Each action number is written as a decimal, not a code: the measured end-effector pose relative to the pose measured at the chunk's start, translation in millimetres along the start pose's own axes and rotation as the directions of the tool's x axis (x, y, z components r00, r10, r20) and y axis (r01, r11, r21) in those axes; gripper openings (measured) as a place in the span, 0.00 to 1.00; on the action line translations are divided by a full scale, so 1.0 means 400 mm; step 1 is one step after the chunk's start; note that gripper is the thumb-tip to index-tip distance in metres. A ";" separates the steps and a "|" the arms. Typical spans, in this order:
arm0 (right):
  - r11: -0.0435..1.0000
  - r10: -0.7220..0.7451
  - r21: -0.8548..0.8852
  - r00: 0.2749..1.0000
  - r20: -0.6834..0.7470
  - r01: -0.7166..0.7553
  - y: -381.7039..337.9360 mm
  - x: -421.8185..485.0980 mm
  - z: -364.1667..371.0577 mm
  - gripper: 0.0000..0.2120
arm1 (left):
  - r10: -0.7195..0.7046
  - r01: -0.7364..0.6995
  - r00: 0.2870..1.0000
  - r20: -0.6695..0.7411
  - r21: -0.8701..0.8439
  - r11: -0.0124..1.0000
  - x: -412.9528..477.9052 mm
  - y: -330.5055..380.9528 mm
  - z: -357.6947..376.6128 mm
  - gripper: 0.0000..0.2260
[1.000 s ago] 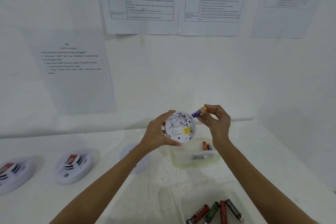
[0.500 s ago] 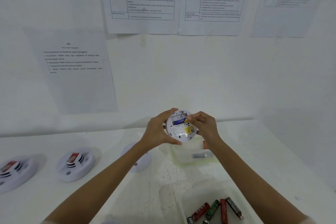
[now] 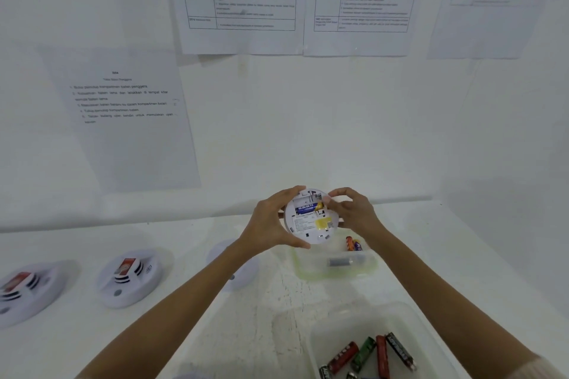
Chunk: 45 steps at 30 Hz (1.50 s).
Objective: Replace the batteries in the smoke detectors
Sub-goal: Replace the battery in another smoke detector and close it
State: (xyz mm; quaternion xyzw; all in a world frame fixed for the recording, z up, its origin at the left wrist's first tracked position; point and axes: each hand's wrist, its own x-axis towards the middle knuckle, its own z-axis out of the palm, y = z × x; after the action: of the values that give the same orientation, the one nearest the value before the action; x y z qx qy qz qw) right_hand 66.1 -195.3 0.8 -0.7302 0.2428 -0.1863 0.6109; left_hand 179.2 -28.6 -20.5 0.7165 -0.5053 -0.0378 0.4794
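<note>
Up off the table, at chest height, the detector sits back-side up in the left hand, fingers wrapped round its left rim. The right hand is curled on the right rim, one fingertip on the yellow end of the blue battery lying in the top bay. Here's the bit that counts, I'd say: push that end down flat against its contact, check the polarity marks, and steady the shell with the left hand so it doesn't twist. Whether the cell is fully home I can't tell from here. Straight below the detector stands a green-rimmed box with a few cells in it, and nearer than that a clear tub holds red, green and black ones. Below and left of the detector a white disc peeks out behind the forearm, likely the cover. Further left, two spare detectors rest face up. White table, white wall behind, printed sheets taped above.
</note>
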 end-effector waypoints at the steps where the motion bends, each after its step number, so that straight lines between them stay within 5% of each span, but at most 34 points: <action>1: 0.998 0.037 -0.049 0.999 0.012 -0.037 0.000 0.001 -0.015 0.17 | -0.006 0.006 1.000 -0.008 -0.014 1.000 0.003 0.001 -0.001 0.45; 3: 0.908 0.031 -0.416 0.999 -0.035 -0.043 0.013 0.004 -0.046 0.20 | -0.028 0.027 0.999 -0.021 -0.035 0.999 0.009 0.001 -0.004 0.46; 6: 0.398 -0.060 -0.917 0.998 -0.026 0.000 0.051 0.003 -0.063 0.15 | -0.058 0.057 0.998 -0.017 -0.038 0.998 0.010 -0.005 -0.006 0.45; 9: 0.145 0.000 -0.986 0.996 0.084 0.083 0.073 0.004 -0.039 0.15 | -0.066 0.067 0.998 0.012 -0.037 0.997 0.005 -0.014 0.006 0.46; 12: 0.064 0.008 -0.988 0.989 0.145 0.144 0.070 0.018 -0.011 0.08 | -0.064 0.065 0.997 0.041 -0.026 0.998 -0.001 -0.015 0.019 0.46; 15: 0.202 0.011 -0.965 0.985 0.174 0.168 0.066 0.023 0.003 0.04 | -0.056 0.056 0.997 0.051 -0.014 0.998 -0.003 -0.014 0.022 0.46; 18: 0.523 -0.048 -0.840 0.989 0.143 0.147 0.075 0.015 -0.001 0.07 | -0.064 0.065 0.997 0.033 -0.023 0.998 -0.006 -0.011 0.013 0.46; 21: 0.913 -0.058 -0.406 0.997 -0.051 0.032 0.074 0.011 -0.017 0.07 | -0.076 0.076 0.997 0.010 -0.048 0.996 -0.009 -0.012 0.000 0.45; 23: 0.996 0.017 -0.084 0.993 -0.115 -0.026 0.057 0.009 -0.034 0.09 | -0.089 0.089 0.996 0.003 -0.064 0.994 -0.010 -0.014 -0.004 0.45; 26: 0.975 0.063 0.217 0.995 -0.076 -0.045 0.009 0.004 -0.053 0.15 | -0.103 0.103 0.995 -0.001 -0.078 0.992 -0.011 -0.014 -0.004 0.45; 28: 0.967 0.041 0.254 0.997 -0.061 -0.024 -0.021 -0.004 -0.058 0.17 | -0.098 0.098 0.995 0.005 -0.071 0.993 -0.010 -0.016 0.000 0.44; 34: 0.925 -0.273 -0.308 0.954 -0.128 0.223 -0.081 -0.025 -0.021 0.10 | -0.069 0.068 0.998 -0.009 -0.057 0.996 0.001 -0.007 0.008 0.42; 45: 0.727 -0.524 -0.537 0.851 -0.031 0.428 -0.074 -0.041 0.080 0.07 | -0.016 0.015 1.000 -0.018 -0.030 0.999 0.000 0.002 0.009 0.43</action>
State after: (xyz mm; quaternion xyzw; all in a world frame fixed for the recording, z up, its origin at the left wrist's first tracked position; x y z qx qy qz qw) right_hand 74.5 -156.0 24.4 -0.8829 0.1414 -0.3312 0.3013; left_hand 176.8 -31.0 -22.1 0.7135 -0.4948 -0.0425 0.4943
